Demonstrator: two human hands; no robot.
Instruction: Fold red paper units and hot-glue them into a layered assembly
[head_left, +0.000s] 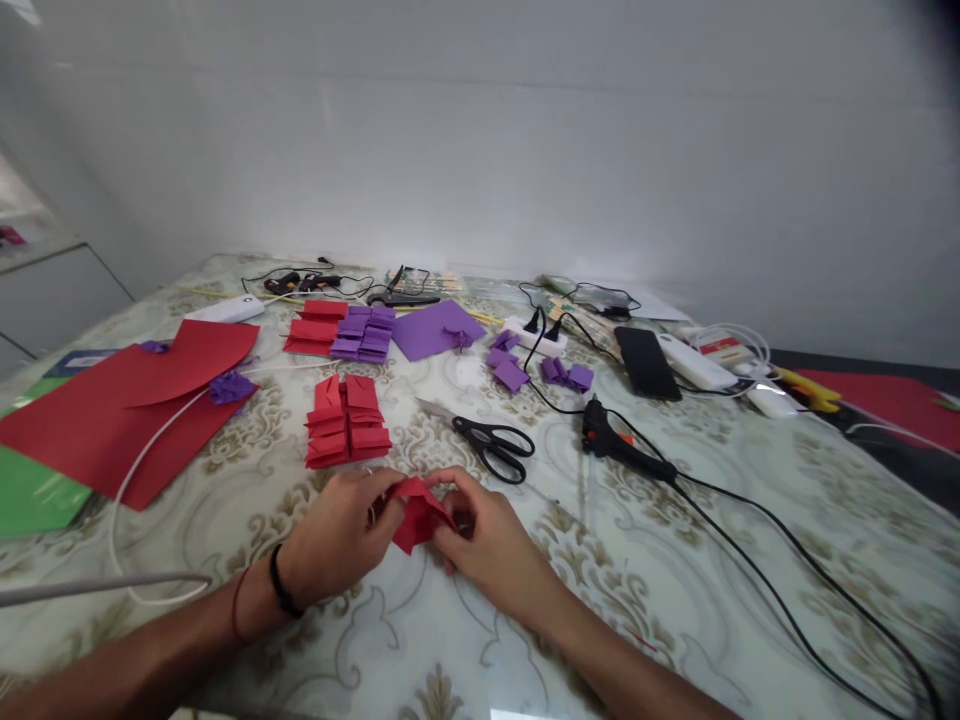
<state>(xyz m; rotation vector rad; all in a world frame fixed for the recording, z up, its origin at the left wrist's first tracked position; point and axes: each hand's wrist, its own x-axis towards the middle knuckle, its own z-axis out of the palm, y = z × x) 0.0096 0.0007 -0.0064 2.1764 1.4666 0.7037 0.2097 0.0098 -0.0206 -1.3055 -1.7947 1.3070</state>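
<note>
Red folded paper point(417, 512) is pinched between both my hands, near the table point(675, 560) edge at six o'clock; my left hand point(341, 535) curls shut over its left side and my right hand point(484, 540) closes thumb and fingertips on its right corner, with no gap showing; whether the piece rests on the tabletop or sits just clear of it I cannot tell.

I judge the paper thin, so uneven pull between my two hands could tear it or set the crease askew; a slack pinch could let the folds spring open.

At one o'clock from the grip, just beyond my right knuckles, lie the scissors point(491, 445); a careless push forward could knock them. At eleven o'clock the stack of folded red pieces point(346, 420) is near enough that a sweep of my left hand might scatter it. At two o'clock sits the glue gun point(619, 445), its black cord point(787, 570) trailing toward four o'clock; my right forearm could snag that cord and drag the gun; whether it is hot I cannot tell. A white cable point(142, 450) loops at nine o'clock beside my left forearm, another thing to catch.
</note>
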